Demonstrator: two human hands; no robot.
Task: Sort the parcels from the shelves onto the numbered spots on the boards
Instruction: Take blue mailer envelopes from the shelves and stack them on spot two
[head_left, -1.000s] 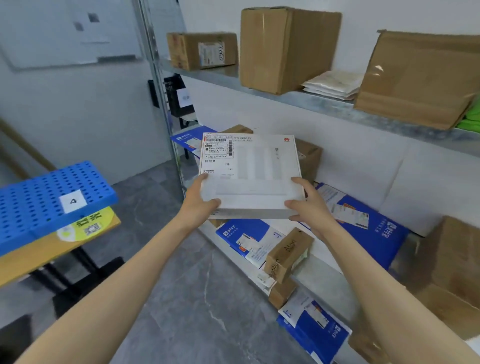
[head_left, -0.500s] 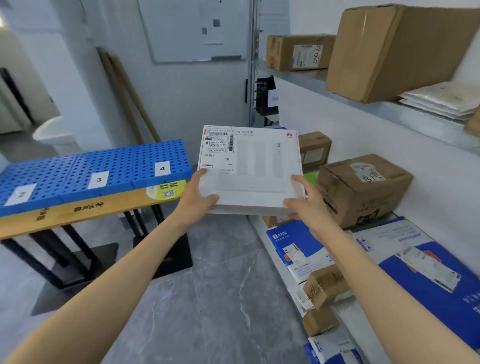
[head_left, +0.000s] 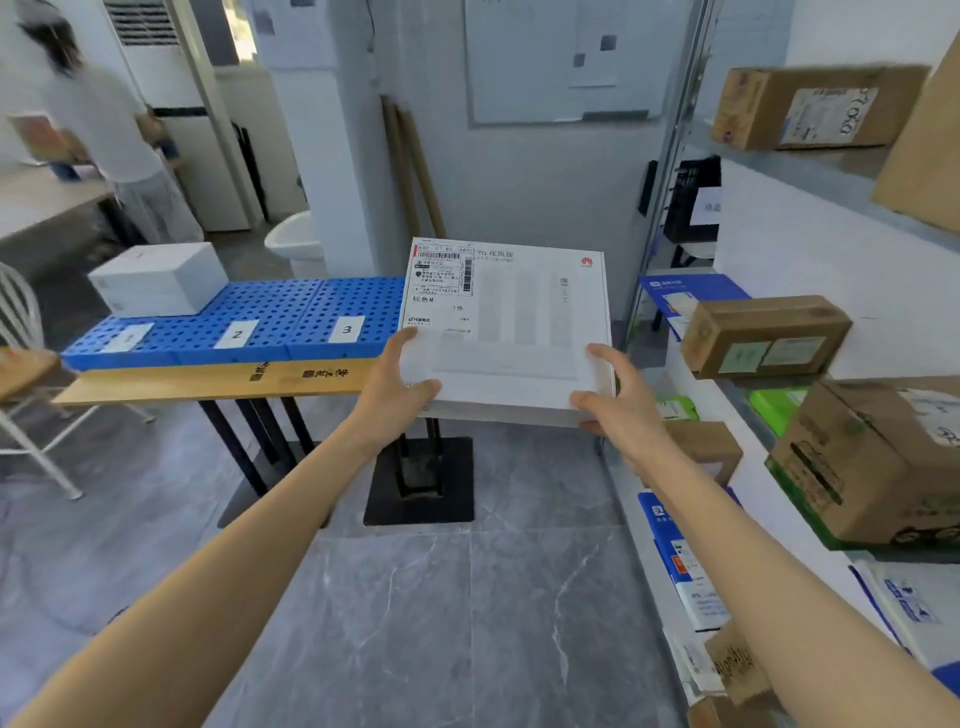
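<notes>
A grey stone floor (head_left: 415, 597) runs between a table at mid-left and shelves (head_left: 810, 171) down the right edge. At frame centre the left hand (head_left: 397, 387) and right hand (head_left: 610, 400) clamp the near corners of a flat white parcel (head_left: 519, 322), thumbs on top, held in the air. Its long side runs left to right. The blue boards (head_left: 291, 312) lie behind and to its left, nearer the left hand. Label 3 (head_left: 347, 329) sits just beside the parcel's left edge. A white box (head_left: 158, 280) rests on the leftmost board.

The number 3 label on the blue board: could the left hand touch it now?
Probably not yet: the left hand, with the right hand, grips the white parcel. The number 3 label lies uncovered.
</notes>
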